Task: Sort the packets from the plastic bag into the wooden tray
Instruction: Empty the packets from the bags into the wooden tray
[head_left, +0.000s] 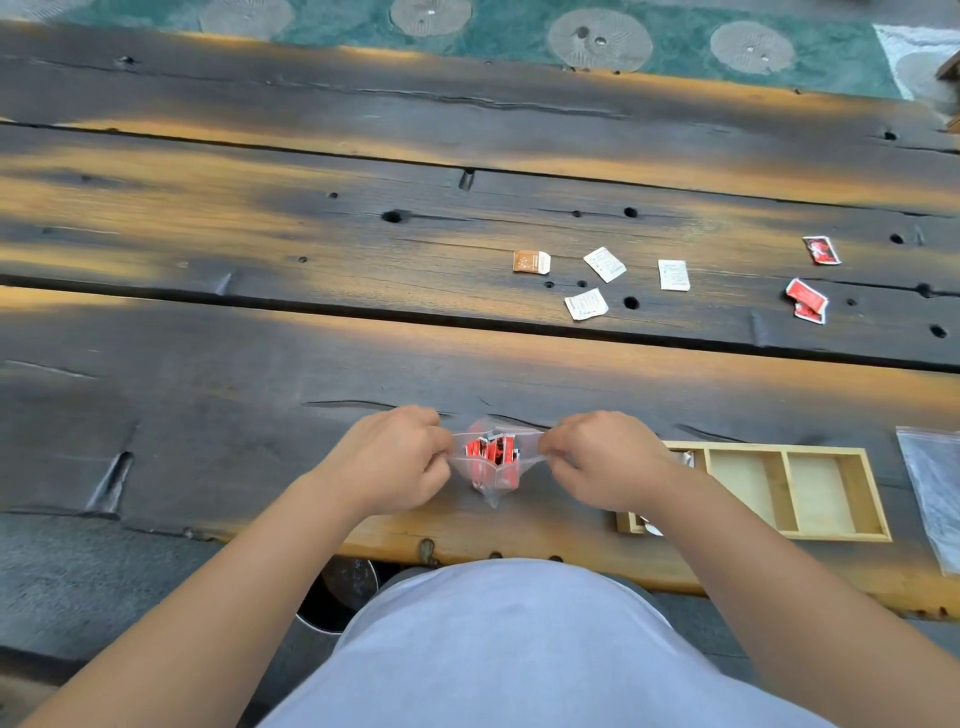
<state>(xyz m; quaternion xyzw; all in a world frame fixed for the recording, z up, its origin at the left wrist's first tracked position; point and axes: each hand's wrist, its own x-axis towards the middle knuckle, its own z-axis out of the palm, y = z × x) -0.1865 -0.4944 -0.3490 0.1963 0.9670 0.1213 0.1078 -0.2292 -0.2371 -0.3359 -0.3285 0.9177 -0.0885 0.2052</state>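
The left hand and the right hand each pinch one side of the mouth of a small clear plastic bag, fingers curled tight on the film, so that each grip is clamped on the bag and the opening is held stretched between them; the bag hangs just above the near plank of the dark, weathered wooden counter, and red packets stand bunched inside it; to the right, partly under the right forearm, lies a pale wooden tray with divided compartments, the two right ones showing bare wood, the left one holding something white that is mostly hidden; farther back on the counter lie a brown-and-white packet, three white packets, and, well to the right, three red sachets; a second clear plastic bag lies flat at the right edge, just beside the tray.
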